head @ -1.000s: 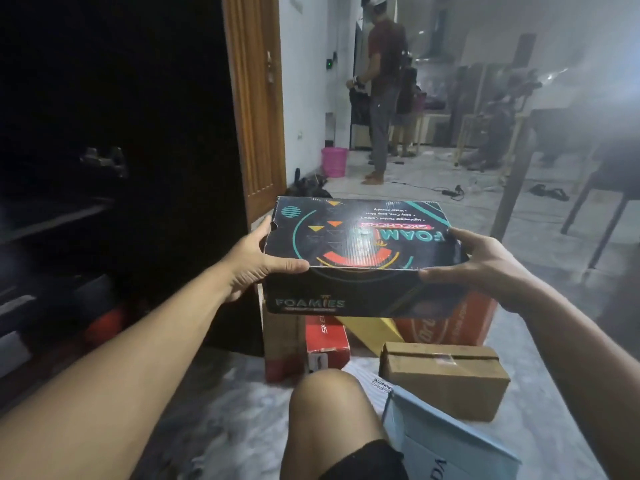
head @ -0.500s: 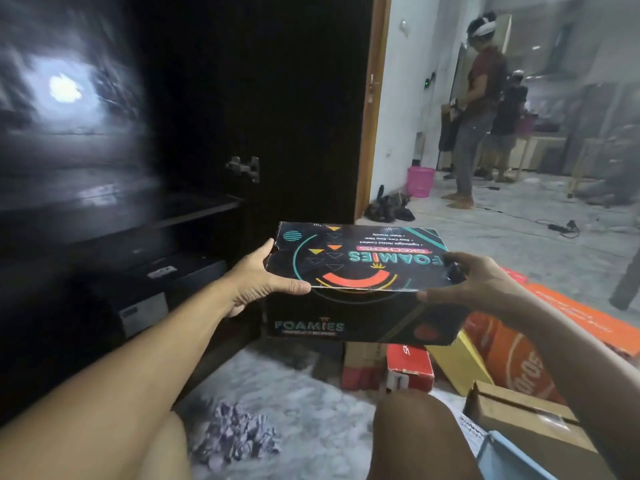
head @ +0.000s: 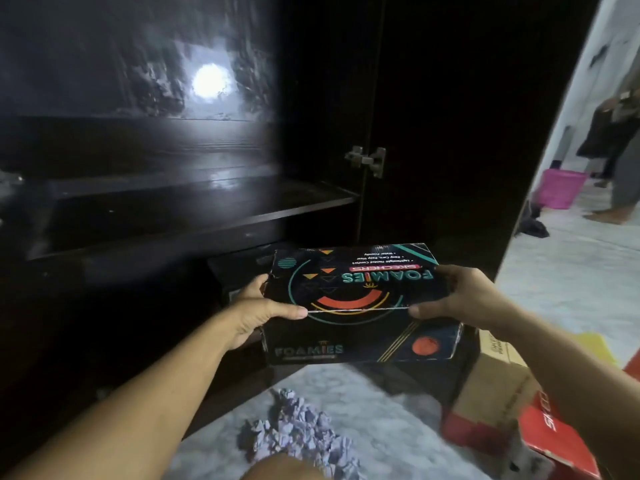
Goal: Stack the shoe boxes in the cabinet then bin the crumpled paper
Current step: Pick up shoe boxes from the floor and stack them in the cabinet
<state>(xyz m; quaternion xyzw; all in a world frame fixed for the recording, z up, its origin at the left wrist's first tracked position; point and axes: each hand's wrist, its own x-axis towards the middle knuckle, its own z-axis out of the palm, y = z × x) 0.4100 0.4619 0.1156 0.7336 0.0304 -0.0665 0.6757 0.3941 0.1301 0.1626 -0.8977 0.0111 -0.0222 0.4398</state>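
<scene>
Since the earlier frames the view has swung left: the dark cabinet (head: 242, 188) now fills most of the picture, the lit room has slid to the right edge, and the black shoe box (head: 360, 303) sits lower and nearer the cabinet's opening.

The left hand (head: 258, 311) grips the box's left end, thumb laid over the lid's near edge and the other fingers curled out of sight behind the side wall. The right hand (head: 460, 296) grips the right end the same way, thumb on the lid edge, fingers wrapped over the far corner. The box is held level above the floor, clear of it, in front of the cabinet's lower compartment and below the shelf (head: 207, 216). Its lid print reads upside down from here.

Just behind the box, inside the lower compartment, lies another dark box (head: 239, 268), only partly visible. A bright light reflection (head: 209, 79) shows on the cabinet's back panel above the shelf, and a metal hinge (head: 369, 161) sits on the cabinet's upright.

On the floor (head: 381, 403) near the knee (head: 284, 469) lies a heap of crumpled paper (head: 304, 434). To the right are a brown cardboard box (head: 491, 386) and a red box (head: 557, 434), close together. Further off by the doorway stands a pink bin (head: 559, 188), with another person's legs (head: 620, 181) beside it.
</scene>
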